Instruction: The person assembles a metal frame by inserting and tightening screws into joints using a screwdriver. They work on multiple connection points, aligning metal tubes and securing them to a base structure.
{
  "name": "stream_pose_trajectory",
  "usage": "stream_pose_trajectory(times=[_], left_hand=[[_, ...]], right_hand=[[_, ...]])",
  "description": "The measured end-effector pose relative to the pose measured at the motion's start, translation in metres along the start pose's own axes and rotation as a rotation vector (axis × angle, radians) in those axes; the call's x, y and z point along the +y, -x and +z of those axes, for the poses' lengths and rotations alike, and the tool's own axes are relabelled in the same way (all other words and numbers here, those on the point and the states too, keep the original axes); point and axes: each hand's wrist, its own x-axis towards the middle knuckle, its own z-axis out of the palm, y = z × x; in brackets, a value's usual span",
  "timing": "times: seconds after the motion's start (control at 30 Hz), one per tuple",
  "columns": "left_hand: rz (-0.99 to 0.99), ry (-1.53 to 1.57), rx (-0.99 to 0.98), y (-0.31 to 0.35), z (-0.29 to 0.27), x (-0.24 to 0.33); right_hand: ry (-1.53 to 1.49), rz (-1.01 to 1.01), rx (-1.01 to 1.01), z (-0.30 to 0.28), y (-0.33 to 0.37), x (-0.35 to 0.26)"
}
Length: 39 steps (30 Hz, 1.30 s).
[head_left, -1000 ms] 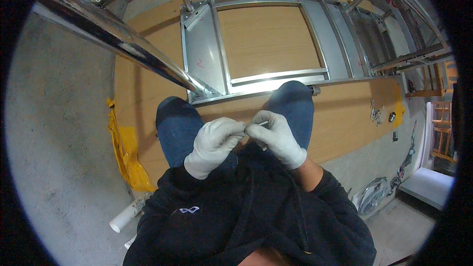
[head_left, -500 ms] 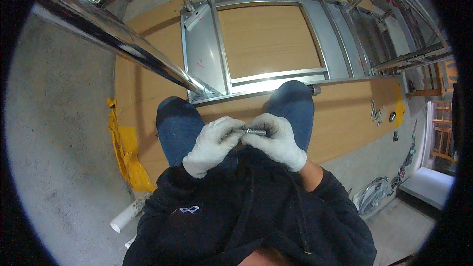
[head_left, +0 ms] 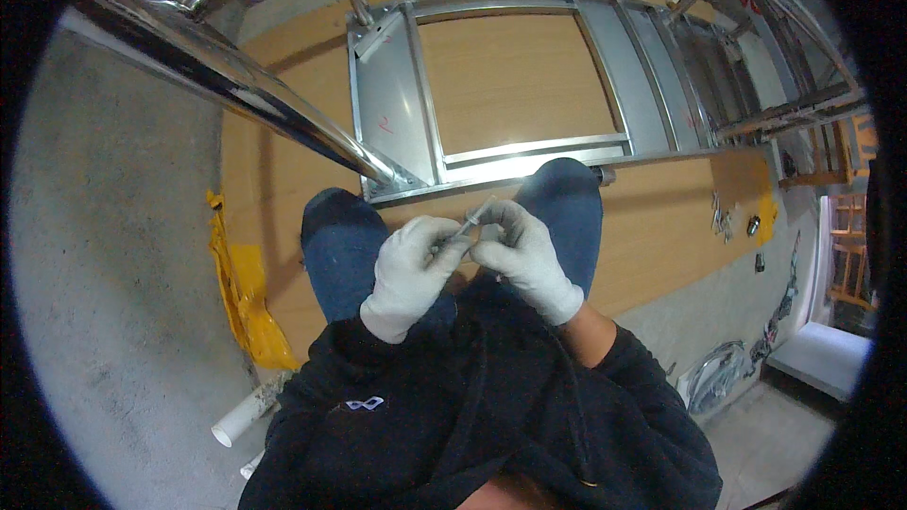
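Note:
Both my hands wear white gloves and meet in front of my chest, above my knees in blue jeans. My left hand [head_left: 412, 269] and my right hand [head_left: 525, 258] pinch together a small, thin, pale metal piece [head_left: 479, 212] like a bolt or pin, its tip pointing up and away from me. My fingertips hide most of it. Just beyond my knees lies a grey metal frame [head_left: 402, 104] on a wooden board floor [head_left: 515, 80].
A shiny steel rail [head_left: 227, 85] runs diagonally from upper left to the frame's corner. Yellow plastic sheeting [head_left: 244, 293] lies at the left by a concrete wall. A white pipe [head_left: 248, 408] sits lower left. Small hardware pieces [head_left: 751, 225] lie on the board at right.
The small metal piece, held level between my fingers half a second ago, is now tilted with its tip pointing upward. My hands stay together at the same spot.

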Motion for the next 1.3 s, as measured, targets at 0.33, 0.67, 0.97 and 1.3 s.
stream_pose_trajectory(times=[0.33, 0.67, 0.97, 1.3], left_hand=[[-0.277, 0.155, 0.009, -0.001, -0.003, -0.012], [0.280, -0.204, 0.006, -0.004, -0.001, -0.013], [0.402, -0.309, 0.016, -0.004, 0.002, -0.016], [0.122, 0.071, 0.019, 0.007, 0.009, -0.027]], right_hand=[[-0.261, 0.207, -0.058, -0.001, -0.005, 0.002], [-0.131, 0.170, -0.037, 0.001, -0.010, 0.003], [-0.231, 0.218, -0.089, 0.003, -0.009, 0.002], [-0.156, 0.091, -0.117, 0.009, -0.005, -0.002]])
